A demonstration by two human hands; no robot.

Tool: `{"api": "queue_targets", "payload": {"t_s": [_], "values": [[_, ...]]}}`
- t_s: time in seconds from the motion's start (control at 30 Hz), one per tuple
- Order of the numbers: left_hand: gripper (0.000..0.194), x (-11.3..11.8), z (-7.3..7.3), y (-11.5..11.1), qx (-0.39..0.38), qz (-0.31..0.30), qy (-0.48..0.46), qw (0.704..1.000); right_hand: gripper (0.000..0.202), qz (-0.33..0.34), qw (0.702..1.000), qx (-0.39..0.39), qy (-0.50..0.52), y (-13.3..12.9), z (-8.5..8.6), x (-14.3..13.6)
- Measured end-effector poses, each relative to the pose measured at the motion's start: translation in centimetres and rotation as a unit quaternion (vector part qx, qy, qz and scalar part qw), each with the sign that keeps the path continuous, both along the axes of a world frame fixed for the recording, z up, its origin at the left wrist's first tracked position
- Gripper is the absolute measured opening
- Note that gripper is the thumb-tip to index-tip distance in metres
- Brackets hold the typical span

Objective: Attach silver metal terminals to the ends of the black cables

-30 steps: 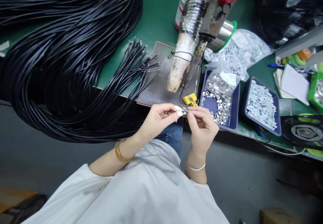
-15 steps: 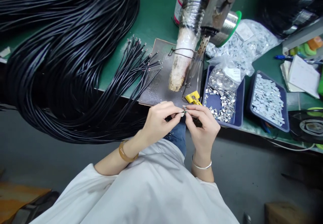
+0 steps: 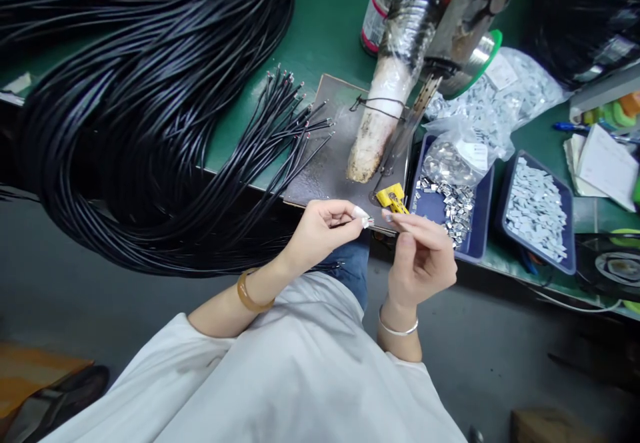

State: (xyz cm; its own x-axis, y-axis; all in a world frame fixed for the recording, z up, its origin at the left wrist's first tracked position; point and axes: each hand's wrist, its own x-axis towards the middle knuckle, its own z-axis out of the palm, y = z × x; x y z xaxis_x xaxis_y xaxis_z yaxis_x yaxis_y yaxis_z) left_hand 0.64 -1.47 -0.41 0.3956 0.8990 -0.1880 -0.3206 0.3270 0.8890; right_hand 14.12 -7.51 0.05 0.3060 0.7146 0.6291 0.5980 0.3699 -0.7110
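My left hand (image 3: 327,231) is closed in a pinch around a small metal piece (image 3: 371,220), whose shiny end sticks out past the fingertips. Its exact kind is too small to make out. Just to the right is my right hand (image 3: 423,253), with its index finger stretched out and its thumb apart from it; nothing shows between them. Beyond the right fingertips, a yellow holder (image 3: 393,196) sits at the front of the brown board (image 3: 320,156). Cut ends of black cables (image 3: 285,120) lie across the board's left side.
A thick bundle of black cable (image 3: 125,96) hangs over the bench edge. A wrapped duct (image 3: 383,110) reaches over the board beside a solder wire spool (image 3: 475,63). Blue trays (image 3: 480,236) hold small metal shells and pale pieces (image 3: 536,210). A jar (image 3: 377,16) stands behind.
My right hand has pulled away to the right from my left fingertips, and its thumb has parted from the index finger. My left hand stays pinched. The whole view has shifted slightly.
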Motion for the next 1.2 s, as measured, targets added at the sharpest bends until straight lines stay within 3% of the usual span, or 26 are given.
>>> {"api": "queue_targets", "payload": {"t_s": [0.1, 0.3, 0.63, 0.83, 1.2], "values": [[0.007, -0.1, 0.1, 0.3, 0.011, 0.008, 0.006, 1.0, 0.022, 0.033, 0.999, 0.003, -0.035, 0.2, -0.5, 0.0], [0.008, -0.2, 0.2, 0.8, 0.019, -0.002, -0.011, 1.0, 0.011, 0.032, 0.999, -0.037, 0.021, 1.1, -1.5, 0.6], [0.009, 0.4, 0.1, 1.0, 0.065, 0.044, 0.058, 0.995, 0.022, 0.028, 0.99, 0.017, -0.134, 1.8, -1.5, 1.0], [0.009, 0.7, 0.2, 1.4, 0.091, 0.07, 0.085, 0.99, 0.021, -0.007, 0.988, 0.021, -0.153, 2.5, -1.6, 0.7], [0.011, 0.4, 1.0, 1.6, 0.117, 0.072, 0.125, 0.983, 0.021, 0.005, 0.99, 0.017, -0.142, 2.8, -0.7, 0.6]]}}
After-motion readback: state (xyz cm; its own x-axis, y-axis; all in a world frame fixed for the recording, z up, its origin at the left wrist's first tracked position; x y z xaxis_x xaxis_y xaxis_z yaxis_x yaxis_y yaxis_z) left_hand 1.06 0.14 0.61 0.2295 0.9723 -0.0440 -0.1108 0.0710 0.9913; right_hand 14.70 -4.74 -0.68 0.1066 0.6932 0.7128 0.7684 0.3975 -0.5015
